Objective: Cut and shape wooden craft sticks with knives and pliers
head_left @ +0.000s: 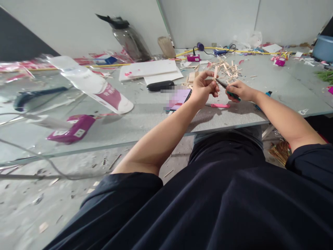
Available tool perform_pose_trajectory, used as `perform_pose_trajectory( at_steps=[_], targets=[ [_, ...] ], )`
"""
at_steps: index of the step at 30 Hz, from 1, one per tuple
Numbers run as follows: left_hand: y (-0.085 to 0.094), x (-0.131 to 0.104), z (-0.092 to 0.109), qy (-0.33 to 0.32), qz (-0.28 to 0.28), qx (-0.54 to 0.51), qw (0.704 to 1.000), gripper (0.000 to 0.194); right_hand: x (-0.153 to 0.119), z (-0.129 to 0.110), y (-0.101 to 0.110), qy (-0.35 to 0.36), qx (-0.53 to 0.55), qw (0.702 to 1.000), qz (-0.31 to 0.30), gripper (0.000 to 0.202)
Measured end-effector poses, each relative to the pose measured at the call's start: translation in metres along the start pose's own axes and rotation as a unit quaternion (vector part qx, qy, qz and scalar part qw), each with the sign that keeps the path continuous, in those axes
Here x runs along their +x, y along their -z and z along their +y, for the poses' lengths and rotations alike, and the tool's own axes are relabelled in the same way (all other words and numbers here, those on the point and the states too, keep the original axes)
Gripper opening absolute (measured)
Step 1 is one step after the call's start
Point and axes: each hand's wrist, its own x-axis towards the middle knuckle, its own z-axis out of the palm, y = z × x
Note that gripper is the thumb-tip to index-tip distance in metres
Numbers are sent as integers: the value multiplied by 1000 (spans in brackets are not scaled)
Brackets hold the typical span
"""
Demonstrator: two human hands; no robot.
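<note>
Between the thumb and fingers of my left hand (203,87) is a small wooden piece (215,72), standing roughly upright. My right hand (240,91) is closed around dark pliers (221,83) with green handles, and their tips reach the wooden piece near my left fingertips. Behind both hands lies a loose pile of wooden sticks (229,68). A pink-handled tool (220,105) rests on the table below my hands. To the left of my left hand are a phone (179,99) with a lit screen and a black case (160,85).
On the glass-topped table (145,121) a white bottle (96,88) leans at the left near a purple power strip (74,129). Further back stand a large grey jug (131,41) and white boards (151,69). A blue container (323,48) is at the far right.
</note>
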Motion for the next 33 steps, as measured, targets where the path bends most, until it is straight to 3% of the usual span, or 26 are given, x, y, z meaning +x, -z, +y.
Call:
perform_pose_trajectory(
  at_steps=[5,9,12,16,19,33],
  targets=[
    [2,-1,2,-16,0,43,999,22,-6,-2,5,-85,148,982,-80,77],
    [2,-3,7,-45,4,68,997,23,-9,4,16,-150,144,969,-134,78],
    [2,-4,9,-43,24,81,995,23,-5,13,22,-149,101,979,-94,80],
    [2,-2,6,-27,29,69,997,24,5,24,26,-76,-40,995,59,81],
    [1,-1,3,-14,33,58,998,31,9,28,28,-5,-219,963,156,84],
    [-5,-2,-5,13,26,67,997,30,3,19,22,62,-241,962,115,90]
  ],
)
